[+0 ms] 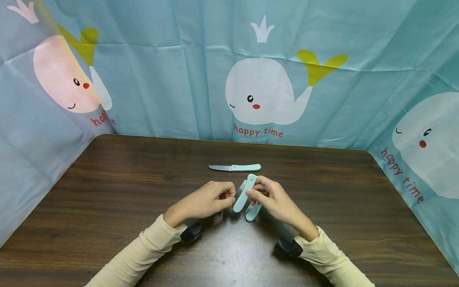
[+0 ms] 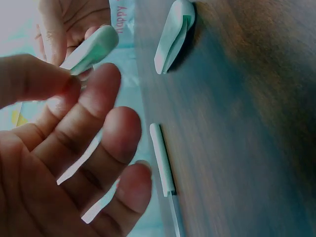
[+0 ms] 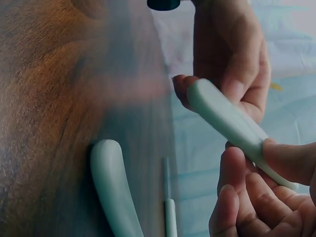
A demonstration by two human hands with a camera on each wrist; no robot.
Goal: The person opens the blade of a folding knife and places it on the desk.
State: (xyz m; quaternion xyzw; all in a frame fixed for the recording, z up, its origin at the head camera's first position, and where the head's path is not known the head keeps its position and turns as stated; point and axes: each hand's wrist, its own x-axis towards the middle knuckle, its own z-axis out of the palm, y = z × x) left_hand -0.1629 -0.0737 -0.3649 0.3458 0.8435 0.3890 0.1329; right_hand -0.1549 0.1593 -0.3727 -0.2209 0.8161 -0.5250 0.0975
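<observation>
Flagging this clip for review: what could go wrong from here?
The left hand has its fingertips right at the blade of the knife held by the right hand; a slip might nick them. The open knife lies with its blade bare, so a careless reach could brush it.

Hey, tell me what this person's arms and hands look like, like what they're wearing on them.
Both arms wear long, plain cream sleeves, wrinkled near the cuffs. A small, rounded black device sits at each wrist. The left hand and right hand are bare, with no gloves or rings showing.
</observation>
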